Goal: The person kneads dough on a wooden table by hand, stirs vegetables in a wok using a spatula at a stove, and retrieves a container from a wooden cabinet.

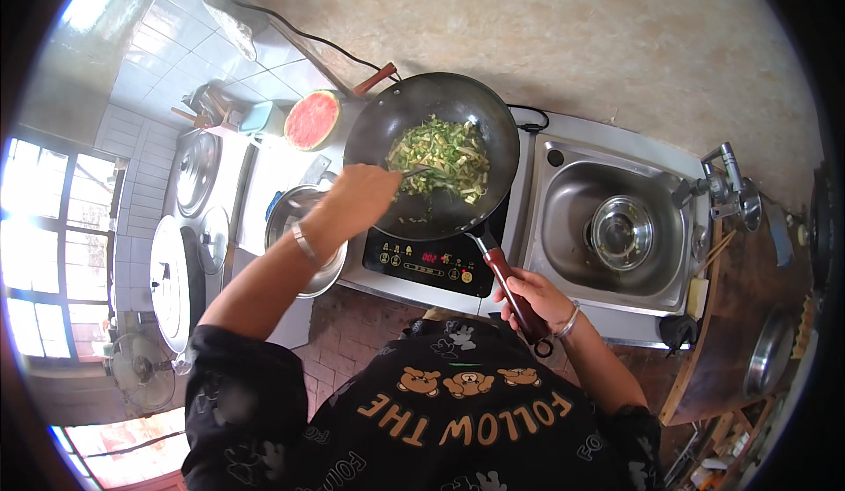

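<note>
My left hand (367, 192) is closed around a metal utensil (416, 170), probably a spatula. Its tip reaches into chopped green vegetables (439, 154), and my fist hides the rest of it. The vegetables lie in a dark wok (370, 128), mostly heaped towards the middle, with a few bits scattered nearer me. My right hand (533, 296) grips the wok's reddish-brown long handle (511, 286), which points towards my body. Beneath the wok is a black induction cooker (396, 270) with its display lit red.
A steel sink (561, 240) holding a glass bowl (622, 232) is to the right, beside a tap (723, 180). On the left are a metal pot (323, 279), a cut watermelon (312, 120) and several lids. A cable (297, 28) runs behind the wok.
</note>
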`<state>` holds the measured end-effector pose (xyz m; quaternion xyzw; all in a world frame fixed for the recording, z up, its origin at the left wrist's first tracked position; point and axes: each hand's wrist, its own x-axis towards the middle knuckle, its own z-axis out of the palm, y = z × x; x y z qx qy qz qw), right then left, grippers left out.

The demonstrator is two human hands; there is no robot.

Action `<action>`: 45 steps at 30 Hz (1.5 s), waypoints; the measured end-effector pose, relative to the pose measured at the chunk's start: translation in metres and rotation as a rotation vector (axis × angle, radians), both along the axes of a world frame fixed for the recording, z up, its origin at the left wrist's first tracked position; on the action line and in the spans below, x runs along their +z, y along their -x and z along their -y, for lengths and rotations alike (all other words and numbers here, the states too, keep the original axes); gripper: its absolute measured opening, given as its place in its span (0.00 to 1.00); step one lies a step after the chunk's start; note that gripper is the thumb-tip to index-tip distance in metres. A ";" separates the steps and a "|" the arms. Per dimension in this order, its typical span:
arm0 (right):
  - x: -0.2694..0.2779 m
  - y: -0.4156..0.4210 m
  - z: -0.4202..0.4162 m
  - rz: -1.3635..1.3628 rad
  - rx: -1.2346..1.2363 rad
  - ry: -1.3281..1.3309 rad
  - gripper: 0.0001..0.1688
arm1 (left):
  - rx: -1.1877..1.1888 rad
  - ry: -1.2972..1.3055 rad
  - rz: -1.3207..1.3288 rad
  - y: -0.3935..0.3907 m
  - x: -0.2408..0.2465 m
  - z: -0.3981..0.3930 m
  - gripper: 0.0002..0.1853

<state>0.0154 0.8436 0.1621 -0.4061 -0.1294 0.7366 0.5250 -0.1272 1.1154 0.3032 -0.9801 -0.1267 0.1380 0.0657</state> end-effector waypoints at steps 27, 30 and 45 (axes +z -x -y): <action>-0.001 0.007 -0.005 0.123 -0.205 0.110 0.30 | 0.462 0.370 -0.228 0.046 -0.050 -0.134 0.08; 0.015 0.016 -0.010 0.141 -0.129 0.048 0.33 | 0.791 0.832 -0.311 0.041 -0.055 -0.126 0.09; 0.011 0.016 -0.010 0.310 -0.148 0.045 0.30 | 1.246 2.192 0.367 0.078 -0.097 -0.012 0.12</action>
